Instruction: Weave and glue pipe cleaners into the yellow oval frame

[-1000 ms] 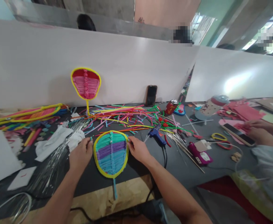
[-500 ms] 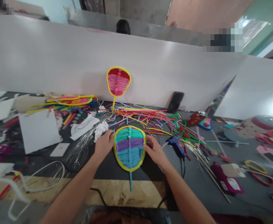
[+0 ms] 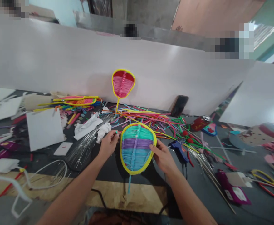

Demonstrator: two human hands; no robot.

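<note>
A hand fan made of pipe cleaners, with a yellow rim, teal, purple and blue bands and a beaded middle strip, is tilted in front of me. My right hand grips its right edge, thumb on the front face. My left hand is beside the left edge, apart from it, its fingers pinched on a small green piece too small to name. The fan's thin blue handle points down towards me. A pink and red fan with a yellow rim stands upright behind.
Loose pipe cleaners lie across the black table. A blue glue gun, a red can and a phone are to the right. Thin wires, crumpled tissue and white card lie left. A white partition stands behind.
The fan has risen slightly and tilted, its top leaning right, with my right hand on it. My left hand has come away from its left edge. The camera view has shifted slightly.
</note>
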